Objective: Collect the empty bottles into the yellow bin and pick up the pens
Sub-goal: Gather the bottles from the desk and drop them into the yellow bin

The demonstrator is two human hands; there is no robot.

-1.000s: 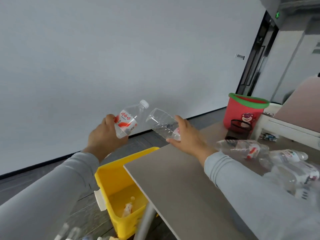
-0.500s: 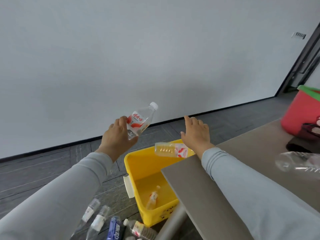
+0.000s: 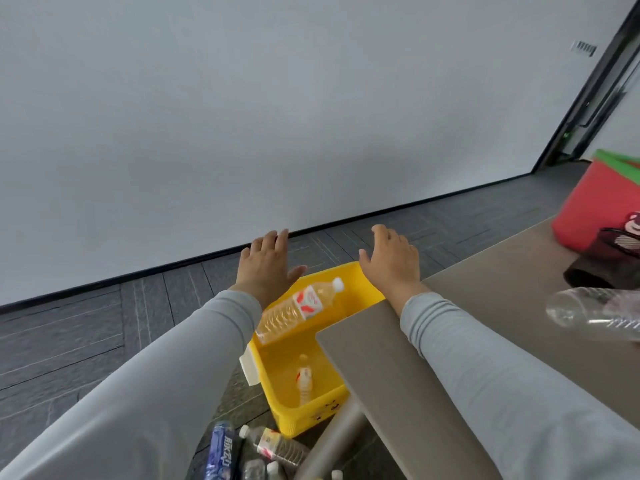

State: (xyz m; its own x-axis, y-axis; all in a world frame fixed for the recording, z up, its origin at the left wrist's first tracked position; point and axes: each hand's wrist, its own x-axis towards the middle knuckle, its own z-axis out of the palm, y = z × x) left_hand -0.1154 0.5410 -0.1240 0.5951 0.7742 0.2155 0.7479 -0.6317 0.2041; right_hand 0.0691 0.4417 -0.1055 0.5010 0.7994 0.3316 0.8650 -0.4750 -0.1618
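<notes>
Two hands, both empty now: half a second ago my left hand [image 3: 266,268] gripped the labelled bottle [image 3: 299,308], and it has since let go. That bottle hangs in mid-air, tilted with its white cap up and away from me, just under my left palm and inside the outline of the yellow bin [image 3: 301,419]; I judge it will drop in, not bounce out. One more bottle [image 3: 304,378] lies on the bin's floor. The bottle my right hand [image 3: 391,265] let go a moment earlier I cannot place; the table [image 3: 367,362] edge covers part of the bin. Left fingers are spread flat, touching nothing. Right fingers are straight and relaxed above the bin's far rim, also touching nothing. So this pair counts as delivered, in my reading. Still to collect: a clear bottle [image 3: 594,311] lying on the table to my right, and several on the floor at the bin's near side, among them a red-labelled one [image 3: 277,445] and a blue one [image 3: 221,448]. No pens in view; a black mesh holder [image 3: 620,242] stands by the red bucket [image 3: 595,209], contents too small to tell.
</notes>
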